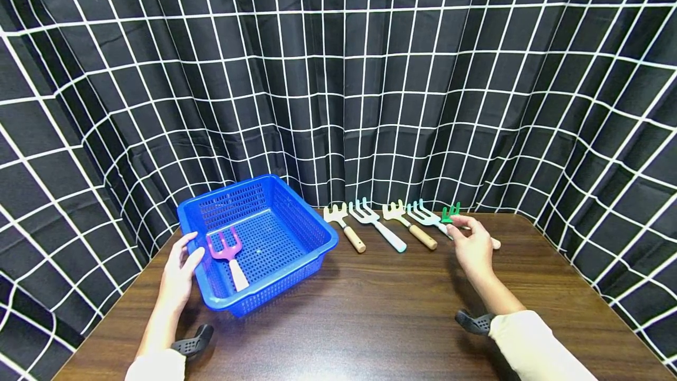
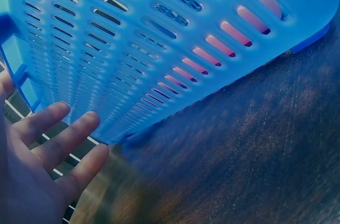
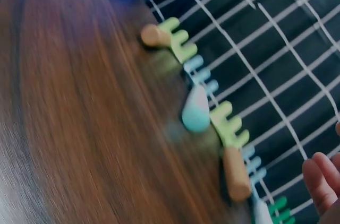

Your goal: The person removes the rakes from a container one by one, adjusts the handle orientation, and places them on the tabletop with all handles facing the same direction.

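Note:
My left hand (image 1: 177, 272) grips the left rim of a blue plastic basket (image 1: 304, 269), thumb on the inner side; in the left wrist view several of its fingers (image 2: 79, 134) spread beside the perforated wall. Inside the basket lies a pink hand fork (image 1: 228, 251) with a pale handle. My right hand (image 1: 472, 249) hovers over a green hand fork (image 1: 448, 213), partly hiding it; a pale handle end shows past the hand. Immediately left of that hand lies a light-blue hand fork (image 1: 425, 216). In the right wrist view its visible fingers (image 3: 321, 181) touch nothing.
Left of these lie a yellow-green fork with wooden handle (image 1: 423, 237), a light-blue fork with pale handle (image 1: 390, 235) and another yellow-green fork (image 1: 354, 239). They line the back of the brown wooden table (image 1: 370, 310), before a black grid-patterned curtain (image 1: 386, 87).

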{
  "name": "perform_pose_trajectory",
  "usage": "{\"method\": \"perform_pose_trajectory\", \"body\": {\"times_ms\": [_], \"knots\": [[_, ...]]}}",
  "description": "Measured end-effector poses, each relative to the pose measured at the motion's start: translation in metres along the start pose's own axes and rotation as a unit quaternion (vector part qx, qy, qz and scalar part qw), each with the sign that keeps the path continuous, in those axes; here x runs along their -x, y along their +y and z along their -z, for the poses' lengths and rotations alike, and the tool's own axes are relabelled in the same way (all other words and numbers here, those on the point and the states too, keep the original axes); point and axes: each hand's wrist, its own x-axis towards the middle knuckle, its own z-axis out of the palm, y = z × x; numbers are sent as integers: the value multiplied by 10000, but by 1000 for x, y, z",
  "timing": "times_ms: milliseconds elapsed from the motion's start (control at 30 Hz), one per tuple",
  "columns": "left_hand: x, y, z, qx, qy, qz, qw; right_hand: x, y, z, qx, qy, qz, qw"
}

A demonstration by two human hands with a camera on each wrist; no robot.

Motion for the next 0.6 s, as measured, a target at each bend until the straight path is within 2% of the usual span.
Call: {"method": "perform_pose_trajectory", "body": {"times_ms": [200,467,600], "knots": [[0,1,0,51,-27,22,10000,9,-19,-10,-747,-499,1,9960],[-1,3,-1,223,-19,27,9997,16,-38,-19,-1019,-1007,-190,9895],[-1,3,-1,188,15,79,9998,20,-48,-23,-1072,-1278,-139,9859]]}}
